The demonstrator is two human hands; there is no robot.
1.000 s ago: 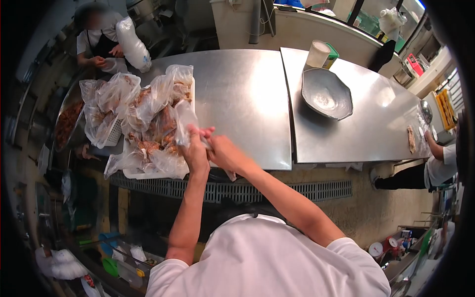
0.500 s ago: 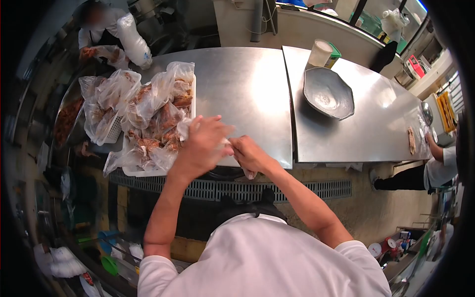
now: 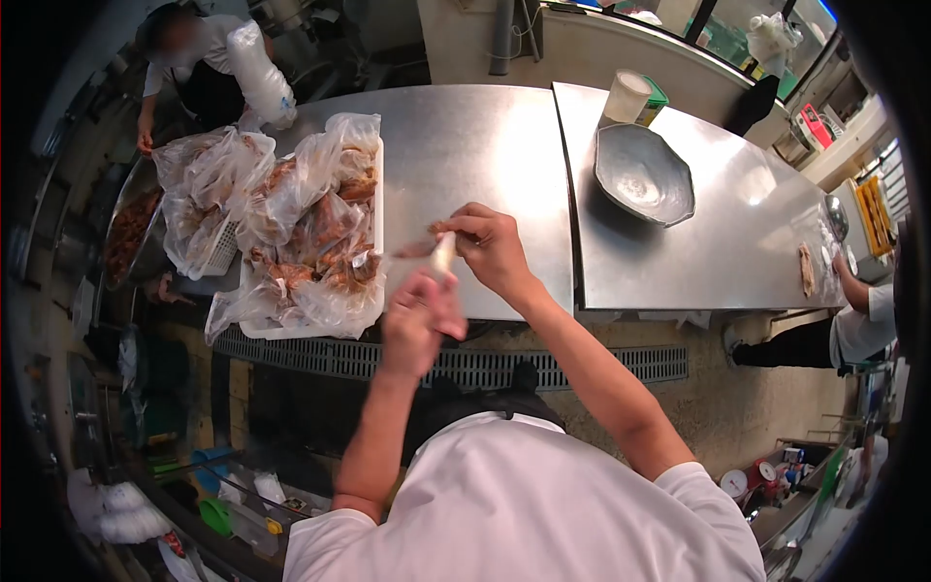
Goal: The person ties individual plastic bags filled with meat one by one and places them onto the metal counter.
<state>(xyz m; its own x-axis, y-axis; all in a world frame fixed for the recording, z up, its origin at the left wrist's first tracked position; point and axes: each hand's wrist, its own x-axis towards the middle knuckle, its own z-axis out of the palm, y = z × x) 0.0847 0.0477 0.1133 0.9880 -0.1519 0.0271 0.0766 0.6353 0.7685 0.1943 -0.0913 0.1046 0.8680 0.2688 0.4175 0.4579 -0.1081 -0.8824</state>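
Whitish item between hands, blurred, identity unclear.

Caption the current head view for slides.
Left hand and right hand close together at a metal table, beside a white tray of bagged food.

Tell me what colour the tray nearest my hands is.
The tray is white; best seen in the head view.

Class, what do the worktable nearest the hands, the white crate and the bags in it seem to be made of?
Worktable: probably stainless steel, satin-finished; grey with soft-edged glare.
White crate: likely plastic; its rim is smooth and evenly coloured.
Bags: apparently thin, glossy plastic film, crumpled and clear enough to show brown contents.
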